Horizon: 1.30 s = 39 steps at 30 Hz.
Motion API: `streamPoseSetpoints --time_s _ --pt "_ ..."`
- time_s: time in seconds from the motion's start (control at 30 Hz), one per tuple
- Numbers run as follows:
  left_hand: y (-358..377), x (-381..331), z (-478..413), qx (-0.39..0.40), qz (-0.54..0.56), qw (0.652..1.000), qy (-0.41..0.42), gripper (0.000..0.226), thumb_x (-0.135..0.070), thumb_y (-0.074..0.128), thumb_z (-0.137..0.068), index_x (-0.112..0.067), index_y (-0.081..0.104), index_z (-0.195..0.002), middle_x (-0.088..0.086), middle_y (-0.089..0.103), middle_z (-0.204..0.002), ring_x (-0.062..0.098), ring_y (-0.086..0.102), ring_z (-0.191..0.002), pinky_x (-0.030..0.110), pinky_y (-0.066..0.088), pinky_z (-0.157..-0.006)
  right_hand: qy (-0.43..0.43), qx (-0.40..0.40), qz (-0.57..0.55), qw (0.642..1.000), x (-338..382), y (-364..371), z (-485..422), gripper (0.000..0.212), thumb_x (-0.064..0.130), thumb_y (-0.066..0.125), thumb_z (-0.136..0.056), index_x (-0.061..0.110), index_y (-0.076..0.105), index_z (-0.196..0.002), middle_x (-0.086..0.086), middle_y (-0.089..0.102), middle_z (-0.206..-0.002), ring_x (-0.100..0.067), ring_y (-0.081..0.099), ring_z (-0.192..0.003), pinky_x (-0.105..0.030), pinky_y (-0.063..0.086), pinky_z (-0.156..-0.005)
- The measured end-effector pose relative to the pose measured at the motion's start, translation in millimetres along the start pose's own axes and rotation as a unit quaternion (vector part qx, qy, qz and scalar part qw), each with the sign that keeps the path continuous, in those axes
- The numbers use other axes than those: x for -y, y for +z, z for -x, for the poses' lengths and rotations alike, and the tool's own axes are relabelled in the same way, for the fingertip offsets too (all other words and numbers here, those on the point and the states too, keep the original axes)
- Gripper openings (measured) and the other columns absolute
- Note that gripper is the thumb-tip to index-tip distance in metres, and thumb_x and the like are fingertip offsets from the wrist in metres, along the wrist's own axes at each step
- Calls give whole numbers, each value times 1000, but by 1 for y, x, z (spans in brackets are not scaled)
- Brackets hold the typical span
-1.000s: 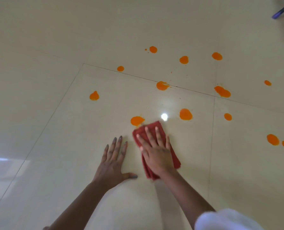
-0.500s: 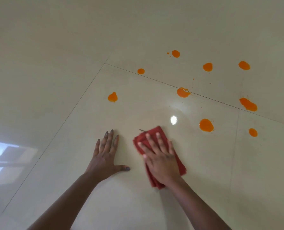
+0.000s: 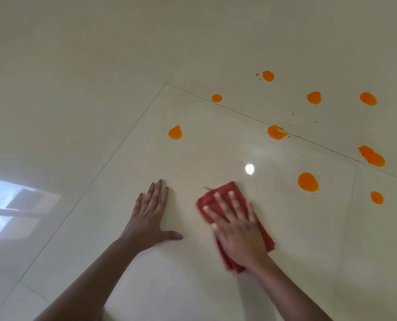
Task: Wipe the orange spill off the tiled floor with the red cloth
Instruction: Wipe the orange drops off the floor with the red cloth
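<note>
A folded red cloth [image 3: 225,191] lies flat on the glossy cream tiled floor [image 3: 100,89]. My right hand [image 3: 237,228] presses on it with straight, spread fingers. My left hand [image 3: 150,218] rests flat on the bare tile to the left of the cloth, fingers straight. Several orange spill blobs dot the floor beyond and to the right. The nearest blob [image 3: 308,182] sits right of the cloth. Another blob [image 3: 175,132] lies above my left hand, and one [image 3: 276,132] sits on a grout line.
Dark grout lines [image 3: 123,140] cross the floor. A bright lamp glint [image 3: 249,169] shines just beyond the cloth. A window reflection [image 3: 5,209] shows on the tiles at the left edge.
The orange blob just beyond the cloth a second ago is gone from the floor. The view has swung left, and both hands sit about where they were relative to each other.
</note>
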<state>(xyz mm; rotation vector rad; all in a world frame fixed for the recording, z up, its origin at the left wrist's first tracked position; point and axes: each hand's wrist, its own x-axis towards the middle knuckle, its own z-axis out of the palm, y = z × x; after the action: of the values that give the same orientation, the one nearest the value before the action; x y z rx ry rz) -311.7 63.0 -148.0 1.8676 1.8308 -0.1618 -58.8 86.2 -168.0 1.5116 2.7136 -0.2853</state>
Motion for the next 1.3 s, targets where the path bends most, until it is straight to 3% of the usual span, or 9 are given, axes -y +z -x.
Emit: streamPoseSetpoints --time_s 0.17,0.33,0.43,0.53,0.63,0.87,1.0,1.1,1.3 --pt "0 -2 0 -10 8 1000 5 124 -84 43 -59 -19 -29 -136 -3 -40 -144 14 -39 -133 35 -18 -112 160 -1 -3 987 -27 -25 -101 51 44 17 -97 40 13 -147 1 5 -160 -30 0 -145 -57 8 -114" --pt "4 -9 23 -17 25 1000 4 128 -93 34 -53 -19 -32 -134 -2 -39 -144 13 -38 -134 31 -19 -113 -33 8 -26 999 55 -3 -49 49 42 30 -96 42 24 -144 1 19 -157 -32 11 -144 -58 8 -112" --pt "11 -11 36 -5 17 1000 18 128 -93 29 -52 -16 -28 -137 2 -33 -149 16 -33 -137 33 -17 -114 -47 8 -7 999 25 3 34 50 43 34 -93 43 27 -143 2 26 -155 -31 17 -143 -59 18 -111" --pt "10 -9 32 -5 15 999 28 127 -88 39 -54 -17 -24 -138 2 -29 -151 17 -29 -139 34 -15 -115 57 -16 20 998 -40 -9 10 50 43 28 -94 40 30 -144 -1 27 -155 -32 20 -142 -59 23 -109" --pt "9 -10 28 4 -1 999 45 125 -86 40 -57 -17 -25 -138 0 -33 -149 15 -31 -138 33 -17 -114 156 -3 5 988 -45 -25 -68 51 45 19 -97 38 15 -148 -1 9 -159 -32 3 -145 -58 9 -113" --pt "0 -7 19 0 14 1000 19 127 -90 33 -53 -17 -33 -133 -1 -39 -146 14 -37 -135 31 -19 -112 -77 21 -11 997 24 2 35 51 44 34 -93 44 25 -143 3 24 -156 -30 17 -143 -59 16 -110" --pt "-12 -1 -6 -13 3 999 48 124 -90 31 -55 -19 -33 -133 -1 -40 -145 14 -36 -136 34 -17 -114 40 -28 39 998 -54 -19 -16 49 42 29 -93 40 32 -142 0 29 -154 -32 23 -142 -57 23 -108" --pt "-22 7 -29 -18 1 999 48 124 -89 34 -54 -20 -33 -133 0 -40 -145 15 -36 -135 34 -16 -114 103 5 24 994 -58 -33 -99 50 46 20 -98 41 13 -147 1 7 -159 -31 2 -145 -56 9 -113" --pt "-41 23 -46 31 -96 989 108 118 -88 32 -64 -17 -30 -136 6 -36 -147 23 -35 -136 36 -20 -112 -166 56 51 983 -19 -16 -107 49 50 13 -95 49 8 -145 8 1 -158 -25 -6 -146 -53 -3 -113"
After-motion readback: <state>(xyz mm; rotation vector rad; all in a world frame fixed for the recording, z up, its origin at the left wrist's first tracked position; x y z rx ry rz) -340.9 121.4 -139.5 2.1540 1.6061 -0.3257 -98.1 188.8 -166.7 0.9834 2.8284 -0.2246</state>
